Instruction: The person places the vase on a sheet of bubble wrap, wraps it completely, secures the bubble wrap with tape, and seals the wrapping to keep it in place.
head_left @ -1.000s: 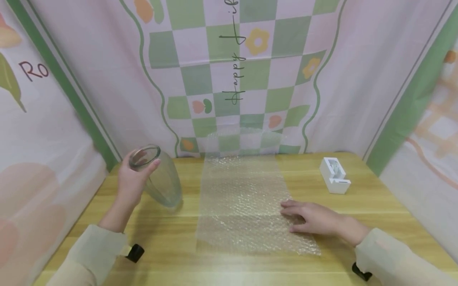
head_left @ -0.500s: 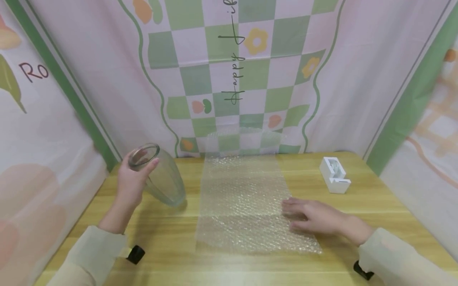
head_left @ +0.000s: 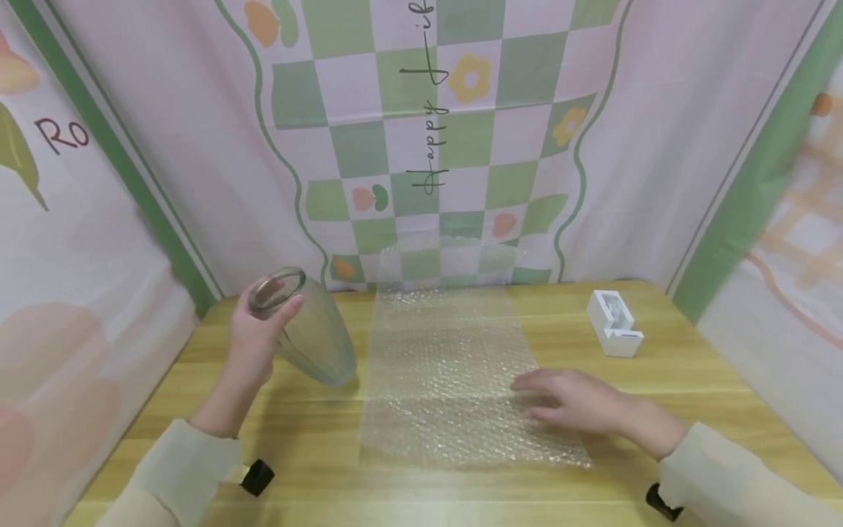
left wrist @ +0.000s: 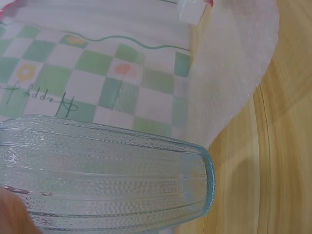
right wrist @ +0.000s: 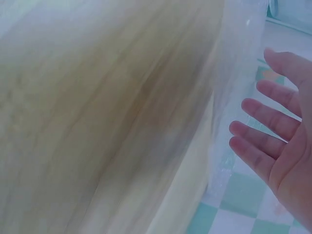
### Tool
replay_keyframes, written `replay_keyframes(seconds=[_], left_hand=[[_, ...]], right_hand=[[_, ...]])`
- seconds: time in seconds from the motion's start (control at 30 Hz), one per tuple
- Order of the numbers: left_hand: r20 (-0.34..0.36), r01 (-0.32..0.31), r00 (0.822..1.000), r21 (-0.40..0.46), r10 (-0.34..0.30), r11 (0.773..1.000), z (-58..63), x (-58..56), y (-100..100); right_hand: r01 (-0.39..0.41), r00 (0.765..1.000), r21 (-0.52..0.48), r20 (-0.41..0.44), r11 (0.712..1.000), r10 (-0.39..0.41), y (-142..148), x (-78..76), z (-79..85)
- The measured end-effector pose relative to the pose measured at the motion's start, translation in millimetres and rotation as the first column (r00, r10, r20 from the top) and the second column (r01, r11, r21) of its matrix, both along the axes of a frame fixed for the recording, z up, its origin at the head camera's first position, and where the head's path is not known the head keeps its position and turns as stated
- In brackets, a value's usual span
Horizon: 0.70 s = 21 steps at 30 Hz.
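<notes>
A tall clear glass vase (head_left: 319,340) with vertical ribs leans at the left of the table, its mouth toward the head camera. My left hand (head_left: 253,337) grips it just below the rim, thumb on the near side. In the left wrist view the vase (left wrist: 112,175) shows its thick base close over the wood. A sheet of bubble wrap (head_left: 441,373) lies flat in the middle, its far end rising against the backdrop. Over its right edge hovers my right hand (head_left: 579,402), fingers spread and loosely bent, holding nothing; the right wrist view shows the palm (right wrist: 297,161) bare.
A small white tape dispenser (head_left: 615,326) with a roll inside stands at the back right of the wooden table (head_left: 316,490). Printed cloth (head_left: 467,146) hangs behind the table and along both sides.
My left hand has carried the vase a little to the right, toward the bubble wrap. The right hand has shifted slightly left over the sheet.
</notes>
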<state>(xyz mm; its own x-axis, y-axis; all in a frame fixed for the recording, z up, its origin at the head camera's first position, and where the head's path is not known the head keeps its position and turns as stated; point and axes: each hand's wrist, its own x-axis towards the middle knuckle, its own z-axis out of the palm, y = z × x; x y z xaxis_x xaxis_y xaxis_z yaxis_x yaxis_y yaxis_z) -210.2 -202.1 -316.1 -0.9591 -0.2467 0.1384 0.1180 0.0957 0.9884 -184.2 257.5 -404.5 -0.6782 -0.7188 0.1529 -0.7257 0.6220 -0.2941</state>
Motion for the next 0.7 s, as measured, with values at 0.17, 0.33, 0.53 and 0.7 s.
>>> replay_keyframes(seconds=[0.17,0.33,0.53,0.7], left_hand=[[-0.014,0.002,1.000,0.026,-0.001,1.000,1.2,3.7,6.6],[-0.002,-0.008,1.000,0.044,0.008,0.999,2.5,6.7,12.5],[0.019,0.014,1.000,0.076,-0.015,0.997,4.2,13.6,18.1],[0.029,0.043,0.999,0.111,-0.046,0.993,2.6,18.4,24.7]], right_hand=[[0.021,0.999,-0.038,0.033,0.999,-0.020,-9.2,5.0,5.0],[0.075,0.995,-0.077,0.068,0.994,-0.070,-18.6,9.1,9.5],[0.083,0.989,-0.149,0.135,0.985,-0.063,-29.7,11.0,11.8],[0.077,0.973,-0.187,0.229,0.979,-0.032,-36.8,12.3,10.4]])
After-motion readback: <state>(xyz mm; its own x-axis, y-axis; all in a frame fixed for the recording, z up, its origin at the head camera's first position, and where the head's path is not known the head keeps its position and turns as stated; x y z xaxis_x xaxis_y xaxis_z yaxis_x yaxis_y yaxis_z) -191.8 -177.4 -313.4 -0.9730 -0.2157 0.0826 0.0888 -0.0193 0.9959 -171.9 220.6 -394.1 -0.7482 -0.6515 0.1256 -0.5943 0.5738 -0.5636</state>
